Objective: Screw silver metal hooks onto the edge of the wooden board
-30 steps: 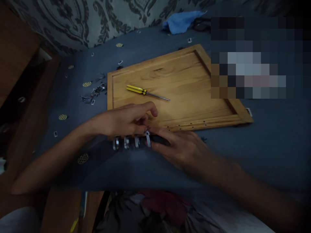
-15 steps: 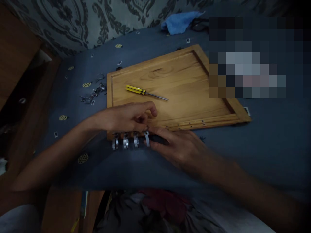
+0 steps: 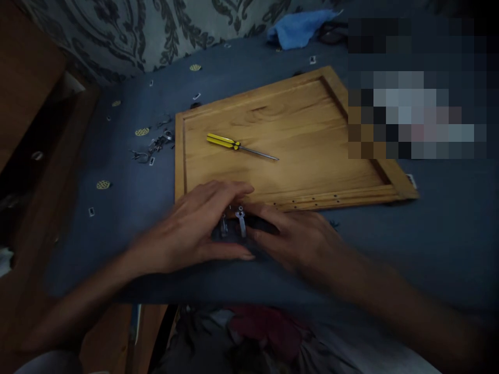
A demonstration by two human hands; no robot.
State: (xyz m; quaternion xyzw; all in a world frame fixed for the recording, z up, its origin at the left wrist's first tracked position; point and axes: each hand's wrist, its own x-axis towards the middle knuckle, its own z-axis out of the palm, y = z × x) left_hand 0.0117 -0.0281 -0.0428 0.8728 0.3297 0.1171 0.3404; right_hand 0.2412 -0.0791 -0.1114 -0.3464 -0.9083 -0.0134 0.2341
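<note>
Down and toward us comes our left hand (image 3: pixel 187 228), off its perch across the near rim of the wooden panel (image 3: pixel 268 122), with the thumb swung out wide below the edge. Half a second ago its finger and thumb were bunched at the top of the right-hand metal loop (image 3: pixel 242 226); now we see a broad gap between thumb and fingers, nothing pinched in it. Four loops showed along that rim before; now our palm hides the left pair, and only the neighbouring loop (image 3: pixel 223 227) and the right-hand one stay in sight, both at the panel's near edge.

And our right hand (image 3: pixel 304 239)? Hardly budged: index finger above, thumb below, both beside the right-hand loop. It's dim and blurred down there, so we cannot fairly tell whether those fingertips pinch the metal or merely steady it. For the work, we'd judge this a change of hold: the left has given up the loop's top, leaving the right to mind that piece. Untouched on the panel lies the yellow-handled screwdriver (image 3: pixel 224 142), and off to the left we still have the pile of metal pieces (image 3: pixel 158 145).
</note>
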